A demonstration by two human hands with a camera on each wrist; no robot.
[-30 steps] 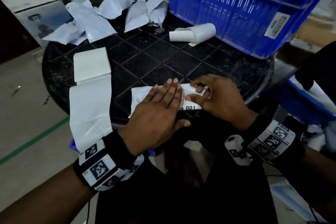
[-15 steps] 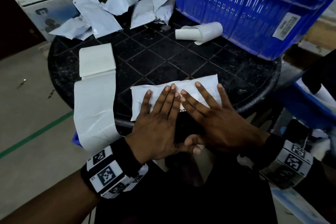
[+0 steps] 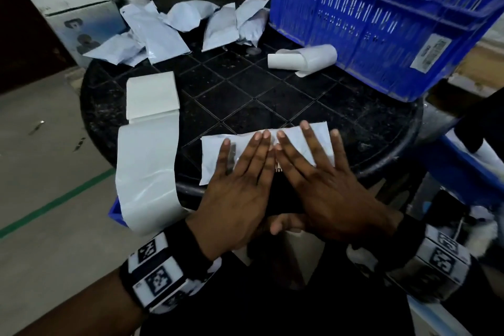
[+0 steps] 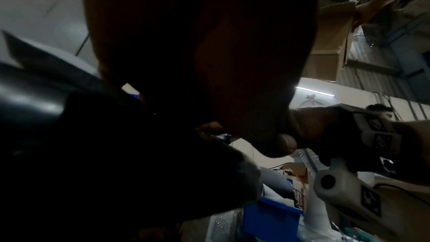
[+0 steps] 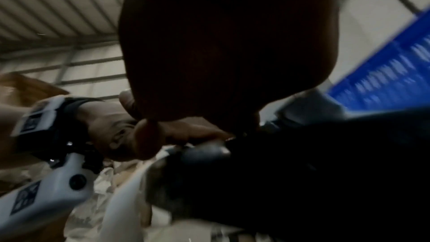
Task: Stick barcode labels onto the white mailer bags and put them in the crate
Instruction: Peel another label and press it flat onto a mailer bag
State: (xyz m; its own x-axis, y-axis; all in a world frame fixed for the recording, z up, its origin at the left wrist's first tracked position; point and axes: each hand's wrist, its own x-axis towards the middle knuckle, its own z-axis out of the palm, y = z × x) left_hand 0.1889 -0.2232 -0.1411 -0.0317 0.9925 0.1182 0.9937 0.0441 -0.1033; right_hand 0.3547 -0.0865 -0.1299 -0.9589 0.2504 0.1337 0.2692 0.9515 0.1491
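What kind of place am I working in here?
Probably a warehouse packing station. A blue crate stands on a round black table beside a pile of white mailer bags and a label strip; the wrist views show metal sheet walls.

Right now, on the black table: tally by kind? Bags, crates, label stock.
White mailer bags: at least 6 (1 pressed flat under the left hand and right hand; 5 or more overlapping in the back pile)
Blue crate: 1
Fanfold label stack: 1
Curled liner strip: 1
Total: at least 9
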